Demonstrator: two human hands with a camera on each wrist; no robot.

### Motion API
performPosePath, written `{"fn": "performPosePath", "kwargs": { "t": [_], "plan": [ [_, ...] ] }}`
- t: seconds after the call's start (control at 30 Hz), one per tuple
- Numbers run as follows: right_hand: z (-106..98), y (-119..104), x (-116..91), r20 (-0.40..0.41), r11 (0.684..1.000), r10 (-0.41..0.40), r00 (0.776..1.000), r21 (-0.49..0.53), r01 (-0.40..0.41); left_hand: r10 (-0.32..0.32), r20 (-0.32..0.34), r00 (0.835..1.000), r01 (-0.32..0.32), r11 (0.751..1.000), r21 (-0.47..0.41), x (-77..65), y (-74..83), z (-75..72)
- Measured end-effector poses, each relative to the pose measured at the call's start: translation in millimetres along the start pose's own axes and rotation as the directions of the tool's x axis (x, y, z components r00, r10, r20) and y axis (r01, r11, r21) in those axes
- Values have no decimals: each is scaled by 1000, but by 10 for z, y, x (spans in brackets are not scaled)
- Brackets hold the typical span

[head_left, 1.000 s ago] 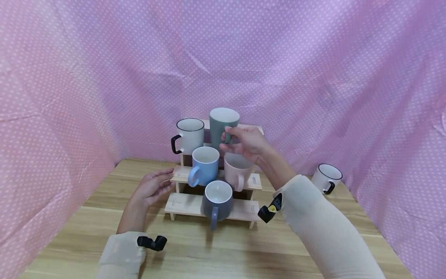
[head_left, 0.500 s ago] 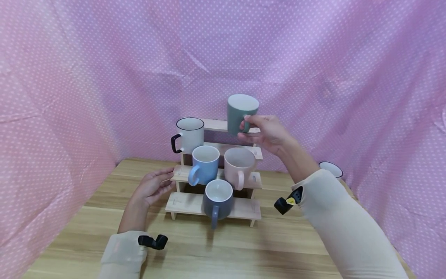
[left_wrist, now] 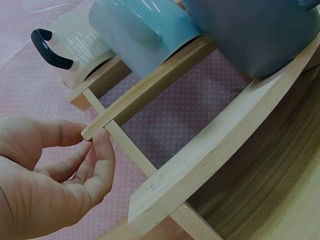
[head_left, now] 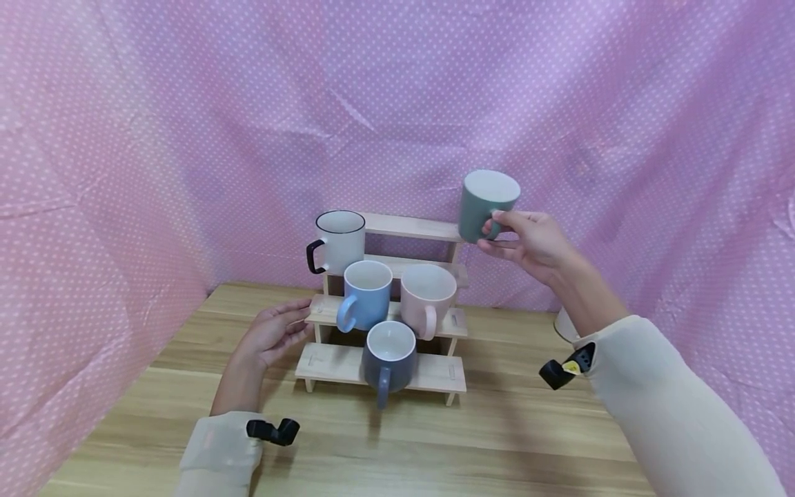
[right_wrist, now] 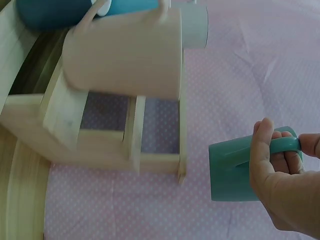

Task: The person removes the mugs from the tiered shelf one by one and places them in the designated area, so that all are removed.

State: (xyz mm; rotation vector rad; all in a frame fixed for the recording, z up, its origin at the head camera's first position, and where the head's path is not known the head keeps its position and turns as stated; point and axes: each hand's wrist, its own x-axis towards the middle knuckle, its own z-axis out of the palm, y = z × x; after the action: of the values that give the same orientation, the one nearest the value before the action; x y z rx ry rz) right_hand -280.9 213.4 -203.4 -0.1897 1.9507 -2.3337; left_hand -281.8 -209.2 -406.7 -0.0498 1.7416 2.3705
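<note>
My right hand (head_left: pixel 537 245) grips a green mug (head_left: pixel 479 217) by its handle, in the air just right of the wooden tiered stand's top. The right wrist view shows fingers through the handle of that mug (right_wrist: pixel 227 170). My left hand (head_left: pixel 273 335) pinches the left end of a shelf board on the stand (left_wrist: pixel 165 185). A white mug with a black handle (head_left: pixel 343 241) stands on the stand's left side. Below it are a light blue mug (head_left: pixel 368 293) and a pink mug (head_left: pixel 425 293), side by side. A dark grey mug (head_left: pixel 388 366) occupies the lowest shelf.
Another white mug (head_left: pixel 565 326) stands on the table at the right, mostly hidden behind my right forearm. The wooden table (head_left: pixel 435 449) extends around the stand. A pink dotted cloth (head_left: pixel 397 103) hangs behind and at both sides.
My right hand has lifted the green mug off the stand's upper part and carried it to the right. My left hand stays at the stand's left side.
</note>
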Motion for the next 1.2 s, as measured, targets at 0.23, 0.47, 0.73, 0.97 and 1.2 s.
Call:
{"fn": "performPosePath", "kwargs": {
  "t": [0.23,0.47,0.73,0.97,1.2],
  "plan": [
    [-350,6,-110,-48,999,15,999,35,-13,0,3,1000,0,1000,-7,-13,11,6],
    [-718,115,-185,-98,998,55,994,44,-51,3,2,1000,-3,1000,-4,-9,10,1],
    [-1111,361,-229,-143,997,64,988,61,-56,-1,-5,1000,1,1000,-16,-1,3,2],
    [-1436,683,-224,-154,992,63,986,116,-45,-1,-8,1000,1,1000,-17,5,-5,-4],
    [-1661,1095,-220,-150,995,52,987,86,-39,0,-6,1000,0,1000,-21,2,-10,2]
  ]
}}
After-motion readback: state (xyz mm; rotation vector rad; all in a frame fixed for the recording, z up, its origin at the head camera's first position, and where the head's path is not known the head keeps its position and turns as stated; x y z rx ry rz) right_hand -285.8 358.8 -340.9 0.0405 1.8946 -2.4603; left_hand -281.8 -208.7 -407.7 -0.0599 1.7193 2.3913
